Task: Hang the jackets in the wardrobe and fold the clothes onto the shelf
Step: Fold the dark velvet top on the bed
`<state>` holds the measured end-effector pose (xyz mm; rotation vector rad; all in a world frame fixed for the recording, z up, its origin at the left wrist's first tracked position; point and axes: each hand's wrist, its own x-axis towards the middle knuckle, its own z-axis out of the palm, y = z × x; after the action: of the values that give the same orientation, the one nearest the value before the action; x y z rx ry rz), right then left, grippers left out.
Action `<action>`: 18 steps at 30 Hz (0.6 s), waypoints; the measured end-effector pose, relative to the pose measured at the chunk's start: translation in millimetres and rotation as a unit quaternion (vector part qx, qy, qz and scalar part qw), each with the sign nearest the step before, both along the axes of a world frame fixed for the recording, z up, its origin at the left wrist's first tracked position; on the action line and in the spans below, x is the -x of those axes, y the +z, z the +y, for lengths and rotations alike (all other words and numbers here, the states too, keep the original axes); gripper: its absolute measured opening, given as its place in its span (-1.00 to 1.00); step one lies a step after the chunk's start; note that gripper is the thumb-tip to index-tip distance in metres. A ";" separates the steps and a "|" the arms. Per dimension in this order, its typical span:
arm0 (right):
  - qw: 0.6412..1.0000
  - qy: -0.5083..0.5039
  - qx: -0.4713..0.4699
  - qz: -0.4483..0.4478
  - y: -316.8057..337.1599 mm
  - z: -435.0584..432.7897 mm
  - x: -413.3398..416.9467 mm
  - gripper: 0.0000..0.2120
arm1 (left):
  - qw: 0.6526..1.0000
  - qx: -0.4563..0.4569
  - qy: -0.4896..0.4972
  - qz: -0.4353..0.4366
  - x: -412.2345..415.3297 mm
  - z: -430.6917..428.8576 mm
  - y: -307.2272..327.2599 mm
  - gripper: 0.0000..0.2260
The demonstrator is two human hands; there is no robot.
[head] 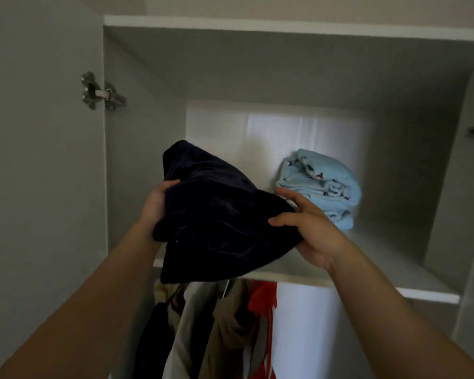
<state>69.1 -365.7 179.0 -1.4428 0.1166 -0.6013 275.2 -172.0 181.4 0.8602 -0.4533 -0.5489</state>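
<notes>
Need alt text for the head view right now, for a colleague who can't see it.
Both hands, left hand and right hand, hold a folded dark navy garment at the wardrobe shelf, left of a folded light blue garment. Hanging clothes show below.

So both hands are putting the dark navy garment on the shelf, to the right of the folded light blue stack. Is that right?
Not quite: the dark navy garment is going to the left of the folded light blue stack, not the right. The head view shows it. The rest holds: the left hand and the right hand both grip the garment, over the front edge of the shelf.
</notes>
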 end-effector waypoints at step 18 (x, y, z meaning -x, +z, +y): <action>0.715 -0.083 0.687 0.098 -47.5 -140.1 -207.8 -0.06 | 0.411 -0.483 0.398 -0.663 -108.3 -104.1 -39.9 -0.19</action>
<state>276.9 -505.7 131.4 -2.9977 -0.0781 -0.6924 383.4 -276.1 141.5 2.4525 -1.0622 1.1666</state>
